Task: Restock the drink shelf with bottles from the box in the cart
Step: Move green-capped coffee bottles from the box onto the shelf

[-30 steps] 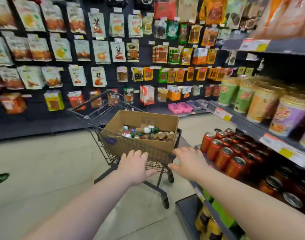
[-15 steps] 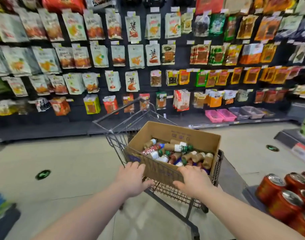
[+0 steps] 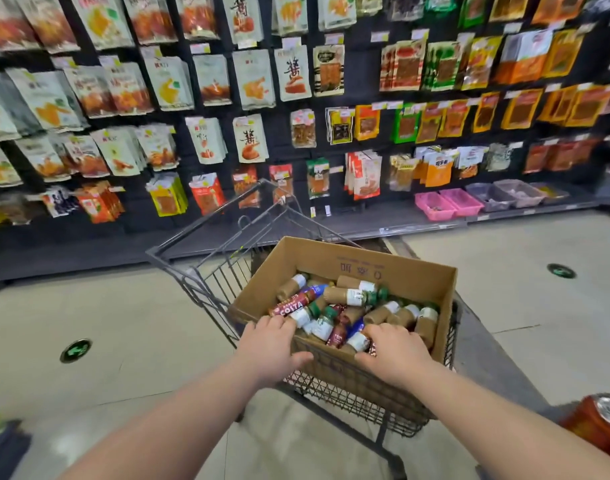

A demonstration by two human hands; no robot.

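Note:
A brown cardboard box [image 3: 369, 268] sits in a black wire shopping cart [image 3: 206, 285] in front of me. Inside the box lie several small drink bottles [image 3: 352, 296] in a loose pile, brown ones with white labels and a red Costa bottle [image 3: 291, 305]. My left hand [image 3: 272, 348] grips the box's near wall at its left corner, fingers inside and thumb outside. My right hand [image 3: 395, 355] grips the same wall further right, its fingers curled in among the bottles. Only one red can [image 3: 598, 424] of the drink shelf shows, at the lower right.
A dark wall rack [image 3: 362, 81] of hanging snack packets fills the far side of the aisle. Pink baskets [image 3: 449, 202] and grey ones stand on its low ledge. Green round markers [image 3: 75, 350] are stuck on the pale floor around the cart.
The view has swung left, so the shelf of cans and cups on the right has almost left the frame. The cart has turned with it, and both hands now reach over the box's near wall.

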